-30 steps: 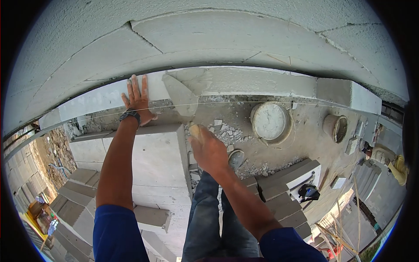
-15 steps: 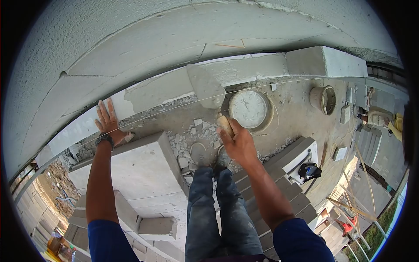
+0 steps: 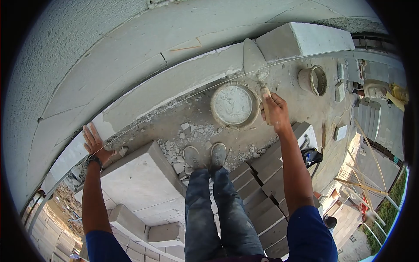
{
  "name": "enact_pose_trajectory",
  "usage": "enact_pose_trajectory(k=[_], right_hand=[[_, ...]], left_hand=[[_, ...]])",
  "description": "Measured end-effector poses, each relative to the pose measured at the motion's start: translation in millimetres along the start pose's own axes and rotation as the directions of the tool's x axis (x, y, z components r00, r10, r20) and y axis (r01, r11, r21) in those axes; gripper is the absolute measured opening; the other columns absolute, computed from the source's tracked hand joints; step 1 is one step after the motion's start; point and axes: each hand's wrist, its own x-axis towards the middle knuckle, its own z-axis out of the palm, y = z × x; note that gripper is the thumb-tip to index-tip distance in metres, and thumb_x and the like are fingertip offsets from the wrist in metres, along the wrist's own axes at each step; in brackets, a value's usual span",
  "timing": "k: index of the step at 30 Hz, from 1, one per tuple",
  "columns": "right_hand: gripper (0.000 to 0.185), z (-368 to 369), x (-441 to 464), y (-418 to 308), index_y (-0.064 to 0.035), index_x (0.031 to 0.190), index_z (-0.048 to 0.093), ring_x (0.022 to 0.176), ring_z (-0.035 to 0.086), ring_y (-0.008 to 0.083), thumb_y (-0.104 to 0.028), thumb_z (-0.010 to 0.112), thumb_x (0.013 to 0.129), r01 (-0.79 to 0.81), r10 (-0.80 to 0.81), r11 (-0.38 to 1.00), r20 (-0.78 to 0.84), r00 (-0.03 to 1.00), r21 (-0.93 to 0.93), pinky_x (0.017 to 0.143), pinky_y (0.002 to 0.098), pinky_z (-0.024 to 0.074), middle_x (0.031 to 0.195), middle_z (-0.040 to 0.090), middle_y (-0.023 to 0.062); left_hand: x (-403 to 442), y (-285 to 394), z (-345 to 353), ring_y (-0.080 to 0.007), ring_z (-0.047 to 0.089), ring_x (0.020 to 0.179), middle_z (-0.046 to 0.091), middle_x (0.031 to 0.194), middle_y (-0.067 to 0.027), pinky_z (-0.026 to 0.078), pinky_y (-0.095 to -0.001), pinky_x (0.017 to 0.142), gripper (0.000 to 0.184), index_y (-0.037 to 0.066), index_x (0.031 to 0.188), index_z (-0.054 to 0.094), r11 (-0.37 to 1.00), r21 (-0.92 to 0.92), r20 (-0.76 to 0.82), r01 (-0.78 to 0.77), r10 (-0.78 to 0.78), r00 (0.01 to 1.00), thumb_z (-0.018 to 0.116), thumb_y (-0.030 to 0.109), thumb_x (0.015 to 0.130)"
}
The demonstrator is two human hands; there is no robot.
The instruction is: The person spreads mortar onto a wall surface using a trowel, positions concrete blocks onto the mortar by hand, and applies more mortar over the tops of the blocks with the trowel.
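My right hand (image 3: 277, 112) is closed around the wooden handle of a trowel (image 3: 254, 61). Its broad, mortar-coated blade lies at the far end of a grey mortar layer (image 3: 174, 85), close to a block (image 3: 279, 43) standing on the same wall course. With fingers spread, my left hand (image 3: 97, 147) rests on the bare white top of the wall course (image 3: 69, 153), beyond the near end of the mortar. A taut string (image 3: 192, 93) runs along the course's edge. Below the trowel sits a round bucket (image 3: 215, 107) of pale wet mix.
Stacked blocks (image 3: 131, 174) stand at left, and more blocks (image 3: 266, 183) at right with a black bag (image 3: 311, 157) near them. Rubble (image 3: 192, 135) lies around my shoes. A second bucket (image 3: 305, 79) stands farther right. Another person (image 3: 395, 94) is at the right edge.
The trowel has moved right along the wall to the standing block, and the mortar behind it now looks smoother and continuous. My left hand stays on the course. The view has shifted.
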Motion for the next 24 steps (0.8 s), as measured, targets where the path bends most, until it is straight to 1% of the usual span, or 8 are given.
enact_pose_trajectory(k=[2,5,8,11,14,17,20,24], right_hand=[[0.029,-5,7,10,-0.0026,0.106,0.067,0.052,0.055,0.0119,-0.030,0.059,0.104,-0.054,0.054,0.995,0.000,0.999,0.086,0.048,0.0259,0.0458,0.073,0.062,0.0032],[0.029,18,-7,19,-0.0044,0.106,0.067,0.051,0.056,0.0129,-0.031,0.056,0.106,-0.113,0.094,0.948,0.078,0.992,0.298,0.047,0.0270,0.0467,0.072,0.062,0.0038],[0.028,45,-22,29,-0.0048,0.105,0.067,0.051,0.057,0.0131,-0.031,0.056,0.106,-0.150,0.097,0.916,0.159,0.983,0.371,0.047,0.0279,0.0463,0.072,0.062,0.0043],[0.031,74,-43,22,-0.0052,0.104,0.067,0.053,0.056,0.0124,-0.035,0.058,0.105,-0.190,0.126,0.949,0.251,0.960,0.251,0.047,0.0270,0.0457,0.072,0.061,0.0036],[0.037,101,-61,18,-0.0035,0.106,0.068,0.055,0.054,0.0115,-0.040,0.061,0.102,-0.194,0.173,0.981,0.341,0.924,0.030,0.052,0.0275,0.0455,0.072,0.060,0.0026],[0.042,108,-71,19,-0.0026,0.107,0.068,0.058,0.052,0.0108,-0.044,0.065,0.100,0.005,0.038,0.994,0.387,0.921,-0.110,0.056,0.0292,0.0457,0.073,0.060,0.0015],[0.042,96,-67,15,-0.0019,0.110,0.067,0.058,0.052,0.0110,-0.043,0.065,0.100,0.026,0.037,0.978,0.292,0.956,-0.207,0.059,0.0316,0.0457,0.073,0.060,0.0015],[0.039,59,-44,11,-0.0015,0.105,0.067,0.054,0.051,0.0103,-0.040,0.062,0.102,0.011,0.005,0.991,0.125,0.992,-0.132,0.052,0.0293,0.0433,0.070,0.058,0.0008]], left_hand=[[0,-1,0,-0.0419,-0.007,0.158,-0.021,0.170,-0.0166,0.015,-0.0705,0.120,0.162,0.023,0.162,-0.020,1.000,0.014,0.033,0.013,-0.014,0.999,0.101,0.030,0.054],[0,3,-3,-0.0428,-0.008,0.157,-0.023,0.169,-0.0165,0.013,-0.0689,0.121,0.162,0.023,0.162,-0.021,0.999,0.031,0.056,0.023,-0.024,0.998,0.101,0.030,0.056],[-1,6,-8,-0.0430,-0.008,0.157,-0.023,0.169,-0.0167,0.014,-0.0684,0.121,0.162,0.023,0.161,-0.022,0.999,0.028,0.070,0.027,-0.029,0.997,0.101,0.029,0.056],[-3,8,-11,-0.0434,-0.008,0.157,-0.023,0.169,-0.0173,0.014,-0.0683,0.121,0.161,0.022,0.162,-0.021,1.000,0.018,0.069,0.022,-0.023,0.997,0.101,0.030,0.057],[-1,7,-9,-0.0433,-0.008,0.157,-0.022,0.169,-0.0177,0.014,-0.0684,0.121,0.161,0.022,0.162,-0.021,1.000,0.021,0.058,0.018,-0.019,0.998,0.101,0.030,0.056],[0,2,-3,-0.0427,-0.008,0.157,-0.023,0.169,-0.0172,0.013,-0.0689,0.121,0.161,0.023,0.162,-0.021,1.000,0.014,0.045,0.013,-0.014,0.999,0.101,0.029,0.056],[-1,2,-3,-0.0418,-0.009,0.157,-0.022,0.169,-0.0165,0.012,-0.0694,0.121,0.161,0.024,0.162,-0.020,1.000,-0.011,0.037,0.012,-0.012,0.999,0.101,0.027,0.055],[-2,4,-5,-0.0407,-0.009,0.158,-0.022,0.170,-0.0163,0.011,-0.0700,0.121,0.161,0.025,0.162,-0.019,0.999,-0.035,0.024,0.010,-0.009,1.000,0.101,0.026,0.056]])
